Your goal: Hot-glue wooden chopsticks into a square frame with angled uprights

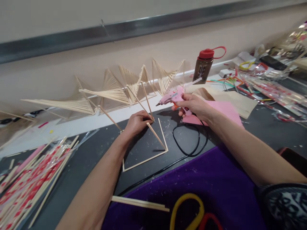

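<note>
A pink glue gun is in my right hand, its fingers wrapped round the handle and its nozzle pointing left. My left hand is at the far side of a frame of thin wooden sticks on the dark table, its fingertips at the foot of upright sticks. Whether its fingers pinch a stick is hard to make out. One more stick slants up from the frame's near right corner. Behind, twisted stick structures stand along the wall.
A brown bottle with a red lid stands at the back. Packs of sticks lie at left. A black cord loops below the glue gun. Purple cloth, loose sticks and yellow-handled scissors are in front.
</note>
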The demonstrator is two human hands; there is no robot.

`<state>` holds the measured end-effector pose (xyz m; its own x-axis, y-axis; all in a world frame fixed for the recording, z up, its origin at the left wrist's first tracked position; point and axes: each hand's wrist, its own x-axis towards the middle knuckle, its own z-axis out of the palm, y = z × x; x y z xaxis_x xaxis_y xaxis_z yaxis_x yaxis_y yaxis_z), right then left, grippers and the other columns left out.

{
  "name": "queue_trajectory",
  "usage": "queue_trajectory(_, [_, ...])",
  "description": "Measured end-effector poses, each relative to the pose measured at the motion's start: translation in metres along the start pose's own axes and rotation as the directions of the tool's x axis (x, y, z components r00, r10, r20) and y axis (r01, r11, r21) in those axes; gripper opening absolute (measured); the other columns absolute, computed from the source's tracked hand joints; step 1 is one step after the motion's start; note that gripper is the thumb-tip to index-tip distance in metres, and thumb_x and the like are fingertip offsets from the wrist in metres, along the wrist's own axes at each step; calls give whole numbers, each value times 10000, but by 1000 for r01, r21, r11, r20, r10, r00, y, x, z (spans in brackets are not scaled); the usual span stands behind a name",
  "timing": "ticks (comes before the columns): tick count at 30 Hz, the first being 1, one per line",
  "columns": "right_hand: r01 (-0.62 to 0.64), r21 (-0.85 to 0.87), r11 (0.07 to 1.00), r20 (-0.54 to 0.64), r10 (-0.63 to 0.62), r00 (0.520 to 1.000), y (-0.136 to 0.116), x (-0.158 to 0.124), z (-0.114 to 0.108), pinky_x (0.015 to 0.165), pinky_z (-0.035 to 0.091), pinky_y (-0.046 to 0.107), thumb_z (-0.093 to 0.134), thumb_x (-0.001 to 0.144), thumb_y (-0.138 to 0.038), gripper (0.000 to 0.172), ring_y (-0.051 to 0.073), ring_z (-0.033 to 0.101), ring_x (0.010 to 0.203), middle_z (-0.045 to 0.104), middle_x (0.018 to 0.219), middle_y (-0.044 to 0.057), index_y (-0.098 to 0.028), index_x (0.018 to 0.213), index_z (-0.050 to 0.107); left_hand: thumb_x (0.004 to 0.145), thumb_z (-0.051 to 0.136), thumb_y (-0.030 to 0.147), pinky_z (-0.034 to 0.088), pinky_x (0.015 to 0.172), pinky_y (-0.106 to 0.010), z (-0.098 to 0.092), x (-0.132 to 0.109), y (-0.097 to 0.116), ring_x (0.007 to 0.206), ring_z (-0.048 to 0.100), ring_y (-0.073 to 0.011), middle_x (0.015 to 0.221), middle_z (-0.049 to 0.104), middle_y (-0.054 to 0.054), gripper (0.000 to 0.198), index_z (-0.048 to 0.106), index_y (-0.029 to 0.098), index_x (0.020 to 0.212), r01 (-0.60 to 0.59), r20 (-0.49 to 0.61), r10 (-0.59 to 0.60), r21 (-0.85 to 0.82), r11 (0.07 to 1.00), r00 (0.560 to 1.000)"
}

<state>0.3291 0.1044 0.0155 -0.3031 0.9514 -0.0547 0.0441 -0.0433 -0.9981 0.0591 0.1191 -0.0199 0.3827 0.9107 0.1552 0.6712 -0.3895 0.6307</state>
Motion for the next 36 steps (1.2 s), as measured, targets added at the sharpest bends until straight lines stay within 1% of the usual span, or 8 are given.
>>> queue_trajectory(5, [-44,-97,994,43,48,998,4,3,3,422,400,189,558,866,-254,205,68,543,492,688,903,73,-132,1028,587,703,650,296,475,823,-305,-1,1,-5,854,628,-190,871,692,-35,170,739,195,807,-22,14,22,-12,1000,1000])
queue_trajectory(9, [-47,-163,985,97,64,993,4,4,8,413,392,179,544,880,-229,136,56,522,462,680,847,67,-121,955,575,712,654,317,477,831,-315,-1,1,-7,855,627,-196,882,691,-33,187,746,203,828,4,25,-4,-2,1000,1000])
queue_trajectory(15, [-36,-196,980,164,69,984,5,3,13,386,385,184,522,897,-233,104,53,498,425,642,754,38,-141,856,550,717,662,296,470,826,-319,-2,1,-4,844,622,-201,874,690,-38,181,753,203,843,6,17,-6,9,1000,1000])
queue_trajectory(18, [-33,-218,975,167,71,983,6,3,14,370,364,196,511,894,-216,107,55,483,415,626,731,32,-150,814,540,717,658,293,466,825,-320,-2,1,-4,845,623,-201,877,690,-38,182,754,209,847,-7,20,7,19,1000,1000])
queue_trajectory(23, [-57,-247,967,128,91,988,6,3,17,360,327,199,506,894,-224,115,53,465,399,575,659,0,-155,802,519,713,653,295,465,801,-311,-1,1,-5,846,626,-197,862,684,-33,188,752,204,845,10,10,-10,10,1000,1000])
queue_trajectory(28, [-81,-233,969,101,106,989,7,4,16,356,317,203,519,886,-242,147,55,460,406,541,636,-7,-169,766,477,708,653,296,467,802,-312,-1,1,-5,842,627,-196,857,682,-33,186,751,201,836,11,14,-11,11,1000,1000])
queue_trajectory(33, [-83,-211,974,108,108,988,6,2,18,365,306,210,514,884,-224,179,53,436,391,495,585,-26,-175,722,455,702,648,297,470,800,-313,-1,1,-7,836,627,-194,859,688,-28,190,754,217,838,4,10,-4,13,1000,1000])
queue_trajectory(36, [-84,-235,968,120,115,986,4,1,20,365,287,215,497,884,-189,195,56,423,372,479,539,-33,-176,696,449,704,647,302,471,797,-312,-1,1,-7,836,627,-193,857,687,-27,194,755,218,840,3,5,-3,13,1000,1000])
